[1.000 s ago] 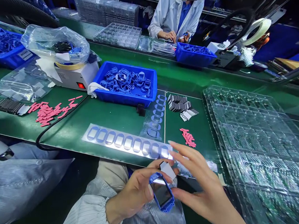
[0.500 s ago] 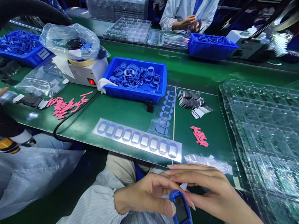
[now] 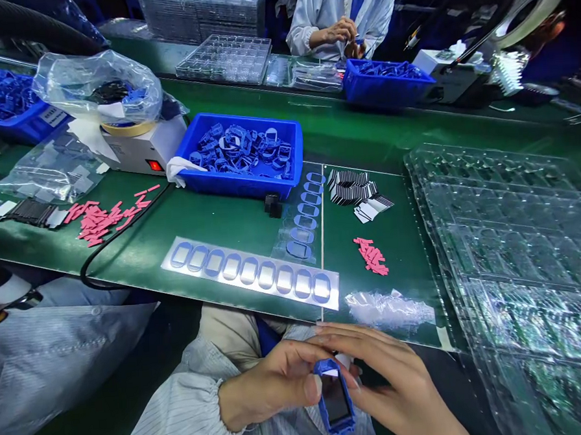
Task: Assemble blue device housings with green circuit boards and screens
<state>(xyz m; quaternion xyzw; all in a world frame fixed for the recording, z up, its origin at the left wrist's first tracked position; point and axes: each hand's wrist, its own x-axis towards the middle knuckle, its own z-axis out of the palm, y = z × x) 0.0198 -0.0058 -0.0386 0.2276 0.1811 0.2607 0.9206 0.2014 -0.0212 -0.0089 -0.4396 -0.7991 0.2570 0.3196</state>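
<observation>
Low in the head view, my left hand [image 3: 274, 384] grips a small blue frame with a dark screen [image 3: 334, 400], held upright over my lap. My right hand [image 3: 391, 384] lies over the frame's top end, its fingers pressed together against a small white piece there. Just beyond my hands on the green bench [image 3: 212, 218] lies a silver strip of blue-rimmed oval stickers [image 3: 252, 273]. A small heap of pink strips [image 3: 372, 255] and a stack of black and white pads [image 3: 357, 191] sit further back.
A blue bin of blue frames [image 3: 241, 152] stands mid-bench beside a white device with a red switch [image 3: 143, 150]. Clear blister trays [image 3: 511, 245] fill the right side. More pink strips [image 3: 100, 218] lie left. A person in white works across the belt [image 3: 343, 20].
My right hand went from spread above the frame with a white piece to closed over its top end. Both hands and the frame dropped lower in view.
</observation>
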